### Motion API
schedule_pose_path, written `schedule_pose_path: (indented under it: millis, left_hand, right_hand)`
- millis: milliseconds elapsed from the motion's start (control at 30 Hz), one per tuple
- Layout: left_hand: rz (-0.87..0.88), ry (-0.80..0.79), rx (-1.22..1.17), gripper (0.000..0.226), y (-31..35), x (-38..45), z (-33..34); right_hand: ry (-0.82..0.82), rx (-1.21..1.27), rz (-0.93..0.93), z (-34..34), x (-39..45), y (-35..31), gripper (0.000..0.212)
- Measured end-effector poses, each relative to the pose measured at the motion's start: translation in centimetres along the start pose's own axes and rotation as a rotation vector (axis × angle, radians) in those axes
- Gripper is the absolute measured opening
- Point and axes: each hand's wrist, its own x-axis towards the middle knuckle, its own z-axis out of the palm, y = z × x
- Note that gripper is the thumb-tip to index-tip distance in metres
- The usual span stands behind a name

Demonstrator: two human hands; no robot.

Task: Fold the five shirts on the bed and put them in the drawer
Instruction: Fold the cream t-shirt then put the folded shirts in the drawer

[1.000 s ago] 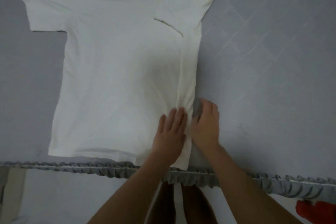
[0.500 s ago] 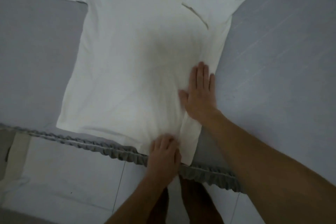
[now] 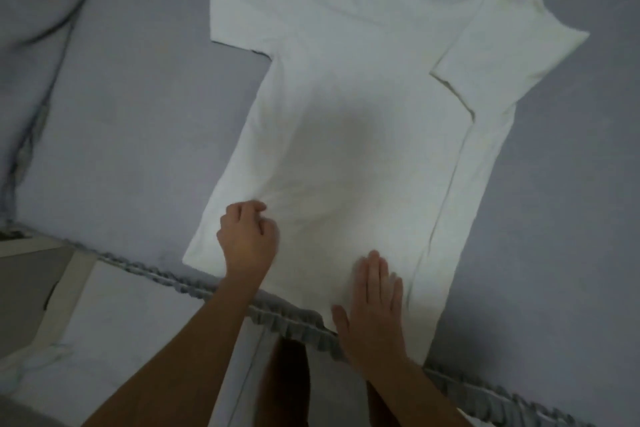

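A white shirt (image 3: 353,121) lies flat on the bed (image 3: 138,107), with its neck far from the person and its bottom hem at the bed's near edge. The landmark here is that shirt.

One side of the shirt, the right side, is already folded in. The right sleeve (image 3: 502,45) lies turned over on top of the shirt's body, and a long straight fold runs down from it to the hem. The left side of the shirt is not folded yet. Its left sleeve (image 3: 242,10) sticks out flat on the bed.

The left hand (image 3: 247,241) is at the shirt's lower left edge. Its fingers are curled and look like they pinch the cloth there, but the picture is a bit blurry, so that is a best guess. The right hand (image 3: 375,308) lies flat on the shirt near the hem, fingers straight, pressing the cloth down and holding nothing.

So this shirt looks about one fold in. The left side must come over, then the shirt must be folded up short. No other shirts and no drawer show here, so most of the job seems left: more shirts to fold, and all to put away.
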Motion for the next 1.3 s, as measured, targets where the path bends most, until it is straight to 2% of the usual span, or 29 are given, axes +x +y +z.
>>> schedule_pose_path:
  millis: [100, 200, 300, 367, 467, 533, 600, 667, 733, 800, 867, 967, 1067, 1100, 1167, 1200, 1233, 1300]
  left_hand:
    - [-0.059, -0.006, -0.001, 0.025, -2.2, 4.5, -2.2]
    - [-0.031, -0.024, -0.030, 0.028, -2.6, 9.3, -3.7]
    - [0.002, -0.114, -0.134, 0.036, -1.5, 12.9, -4.5]
    - [0.023, -0.181, -0.136, 0.041, -1.0, 13.9, -4.6]
    - [0.022, -0.308, 0.001, 0.049, -1.4, 13.8, -4.0]
    - [0.010, -0.362, 0.023, 0.044, -2.1, 13.2, -3.2]
    - [-0.002, -0.349, -0.042, 0.037, -2.9, 12.6, -2.6]
    - [0.009, -0.297, -0.091, 0.032, -3.5, 12.1, -2.2]
    - [0.021, -0.258, -0.137, 0.027, -3.9, 11.6, -2.1]
    - [0.073, -0.222, -0.185, 0.030, -4.0, 10.7, -2.5]
    - [0.153, -0.174, -0.201, 0.041, -4.0, 9.3, -3.0]
    - [0.219, -0.128, -0.191, 0.048, -4.3, 6.8, -3.7]
    - [0.372, -0.059, -0.160, 0.049, -4.8, 4.5, -3.7]
    - [0.434, -0.055, -0.167, 0.042, -4.8, 3.8, -3.6]
    - [0.507, -0.115, -0.132, 0.033, -4.9, 2.6, -3.3]
    - [0.504, -0.176, -0.094, 0.035, -5.0, 2.0, -3.0]
    - [0.472, -0.243, -0.055, 0.038, -5.2, 1.5, -2.7]
    - [0.371, -0.338, -0.005, 0.034, -5.8, 0.4, -2.4]
  right_hand:
    - [-0.003, 0.047, -0.026, -3.2, 6.8, -4.2, 0.080]
    - [0.046, 0.046, -0.052, -7.2, 15.4, -9.1, 0.077]
    - [0.119, 0.049, -0.070, -11.6, 23.9, -13.5, 0.079]
    - [0.188, 0.001, -0.084, -14.5, 28.9, -15.9, 0.080]
    - [0.288, -0.134, -0.172, -18.1, 35.3, -19.3, 0.079]
    - [0.323, -0.174, -0.223, -19.4, 38.6, -21.5, 0.079]
    - [0.307, -0.184, -0.196, -19.7, 40.9, -23.2, 0.077]
    - [0.320, -0.261, -0.178, -19.2, 42.2, -23.9, 0.065]
    - [0.368, -0.296, -0.222, -19.2, 42.9, -23.8, 0.042]
    - [0.382, -0.130, -0.246, -20.0, 42.9, -23.2, 0.027]
    - [0.448, 0.192, -0.190, -21.9, 42.3, -21.8, 0.026]
    - [0.647, 0.749, 0.034, -25.0, 41.1, -17.2, 0.033]
    - [0.745, 1.229, 0.303, -26.4, 39.3, -10.0, 0.013]
    - [0.694, 1.328, 0.388, -26.2, 38.6, -7.5, 0.012]
    - [0.442, 1.471, 0.484, -25.1, 37.3, -3.3, 0.016]
    - [0.338, 1.523, 0.529, -24.4, 36.9, -1.9, 0.016]
    - [0.297, 1.578, 0.572, -23.7, 36.6, -1.1, 0.016]
    - [0.326, 1.690, 0.574, -22.7, 36.0, -0.7, 0.009]
